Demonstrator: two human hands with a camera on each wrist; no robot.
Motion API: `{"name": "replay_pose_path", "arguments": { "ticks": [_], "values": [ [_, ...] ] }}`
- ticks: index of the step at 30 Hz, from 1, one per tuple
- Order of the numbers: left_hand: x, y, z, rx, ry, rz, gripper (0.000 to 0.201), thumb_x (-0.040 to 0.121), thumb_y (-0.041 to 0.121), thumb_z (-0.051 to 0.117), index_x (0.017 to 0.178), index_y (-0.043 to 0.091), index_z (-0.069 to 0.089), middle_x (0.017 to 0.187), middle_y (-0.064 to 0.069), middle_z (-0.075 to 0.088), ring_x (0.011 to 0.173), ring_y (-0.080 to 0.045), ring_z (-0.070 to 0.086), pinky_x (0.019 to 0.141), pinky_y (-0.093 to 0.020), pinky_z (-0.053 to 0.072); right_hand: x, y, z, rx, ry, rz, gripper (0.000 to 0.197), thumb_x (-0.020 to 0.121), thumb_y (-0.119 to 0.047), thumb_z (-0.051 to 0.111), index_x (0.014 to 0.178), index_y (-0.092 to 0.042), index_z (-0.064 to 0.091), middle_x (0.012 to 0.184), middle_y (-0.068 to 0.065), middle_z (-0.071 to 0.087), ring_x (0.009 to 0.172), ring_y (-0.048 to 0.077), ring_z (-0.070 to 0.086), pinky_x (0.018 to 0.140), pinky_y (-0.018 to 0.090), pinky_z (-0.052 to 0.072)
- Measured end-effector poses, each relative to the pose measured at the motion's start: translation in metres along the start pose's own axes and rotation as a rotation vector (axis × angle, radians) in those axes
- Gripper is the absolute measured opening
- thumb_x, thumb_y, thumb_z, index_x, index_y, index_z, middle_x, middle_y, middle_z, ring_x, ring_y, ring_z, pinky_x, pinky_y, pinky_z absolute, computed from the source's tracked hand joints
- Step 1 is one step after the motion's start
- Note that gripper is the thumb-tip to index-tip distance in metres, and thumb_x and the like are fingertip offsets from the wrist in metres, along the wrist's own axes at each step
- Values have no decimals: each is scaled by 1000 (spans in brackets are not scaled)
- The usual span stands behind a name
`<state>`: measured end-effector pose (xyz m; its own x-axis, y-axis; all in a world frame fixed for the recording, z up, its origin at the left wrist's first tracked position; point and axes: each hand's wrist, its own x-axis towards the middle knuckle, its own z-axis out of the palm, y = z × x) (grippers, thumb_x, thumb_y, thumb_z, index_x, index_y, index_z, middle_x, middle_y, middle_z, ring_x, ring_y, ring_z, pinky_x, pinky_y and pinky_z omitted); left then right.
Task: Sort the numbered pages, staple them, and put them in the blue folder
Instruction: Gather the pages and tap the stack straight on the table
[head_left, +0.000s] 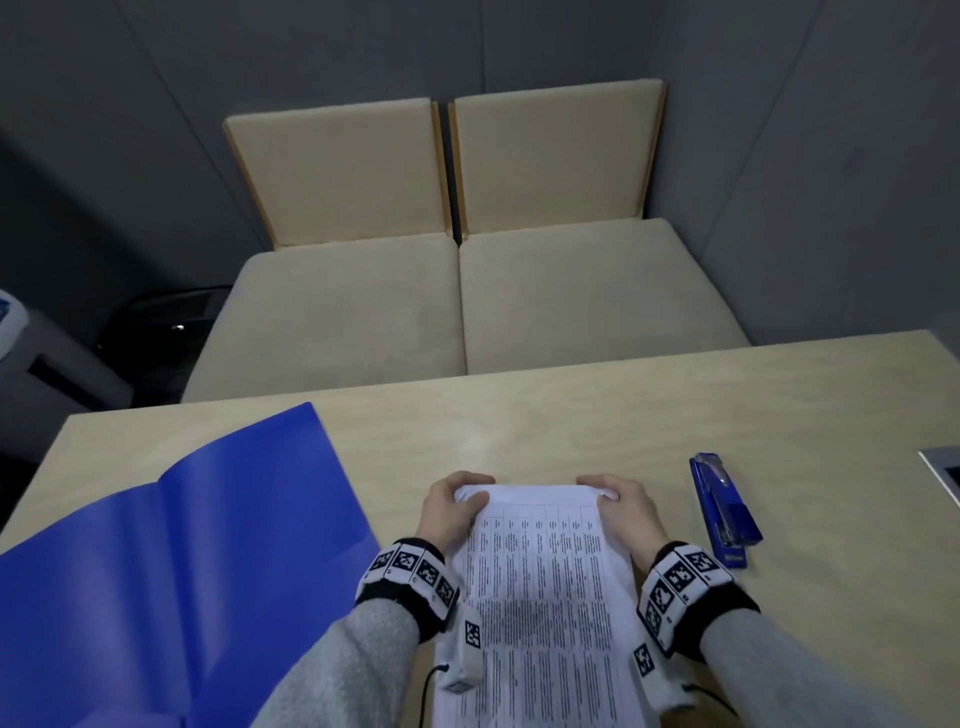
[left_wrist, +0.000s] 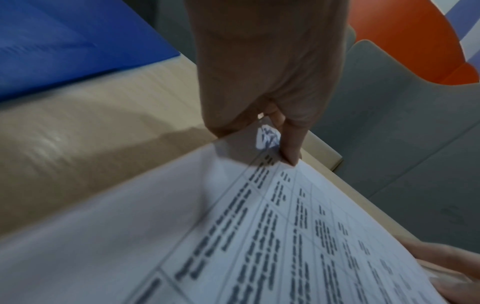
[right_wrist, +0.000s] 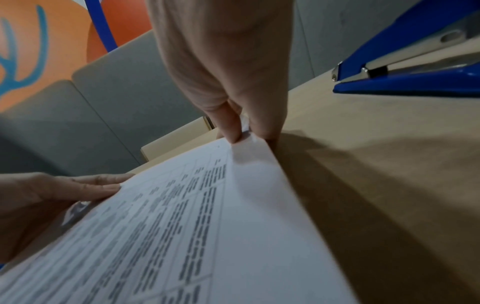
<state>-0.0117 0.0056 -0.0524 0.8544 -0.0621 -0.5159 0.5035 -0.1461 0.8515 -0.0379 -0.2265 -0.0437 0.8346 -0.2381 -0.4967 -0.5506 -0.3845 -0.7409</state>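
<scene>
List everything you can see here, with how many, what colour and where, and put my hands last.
pages: one stack, white with black print, centre of the table, held at the far corners
blue folder: one, blue, lying open on the table, left of the pages
stapler: one, blue, on the table right of the pages
table: one, light wood
seats: two, beige, beyond the table
left hand: grips the pages' far left corner
right hand: grips the pages' far right corner
</scene>
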Motion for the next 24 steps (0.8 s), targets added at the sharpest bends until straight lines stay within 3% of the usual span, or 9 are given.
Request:
{"name": "replay_pose_path", "arguments": {
  "ticks": [2,4,7,9,15,18,21,24],
  "values": [
    [1,1,0,7,2,-2,16,86,0,57,90,10,68,89,-18,68,72,-30,65,74,-52,53,0,0,0,3,3,3,45,89,5,38,113,-21,67,133,4,57,105,30,62,76,26,50],
    [3,-1,0,14,10,-10,16,85,1,58,89,12,69,89,-18,68,71,-30,66,74,-53,54,3,1,-1,0,-16,2,46,88,5,39,112,-21,68,132,4,58,104,27,61,74,23,48],
    [5,-4,0,12,18,-20,16,83,5,60,87,16,70,84,-17,69,68,-29,64,72,-49,53,7,-1,-5,-9,-71,-3,48,86,6,38,111,-22,68,130,3,59,119,21,53,98,28,44],
    [7,-7,0,23,31,-9,15,78,11,62,83,21,71,78,-14,69,65,-27,62,68,-46,51,9,-1,-8,-22,-108,-4,47,87,3,38,109,-24,69,128,1,60,122,20,51,105,35,41],
    [15,-20,-1,0,23,-17,17,72,18,61,85,24,71,72,-19,65,64,-29,55,63,-42,45,10,3,-12,140,-180,-13,41,90,1,39,105,-26,67,124,3,62,113,21,58,102,44,45],
    [11,-14,0,2,19,-15,17,74,15,60,83,24,71,68,-13,65,62,-26,55,62,-40,43,11,7,-10,124,-108,-35,40,89,1,44,96,-29,71,121,4,65,113,19,57,102,40,46],
    [14,-18,-2,20,6,-10,17,71,20,61,82,26,72,71,-13,66,63,-26,57,63,-43,46,11,6,-7,78,-48,-25,37,89,2,45,103,-19,72,118,3,65,110,17,56,93,29,45],
    [5,-8,-6,17,28,7,16,71,21,63,85,26,70,86,-9,69,76,-26,63,78,-47,53,10,2,-5,35,-11,-23,36,90,2,43,101,-16,72,116,4,66,107,16,54,87,24,41]
  ]
}}
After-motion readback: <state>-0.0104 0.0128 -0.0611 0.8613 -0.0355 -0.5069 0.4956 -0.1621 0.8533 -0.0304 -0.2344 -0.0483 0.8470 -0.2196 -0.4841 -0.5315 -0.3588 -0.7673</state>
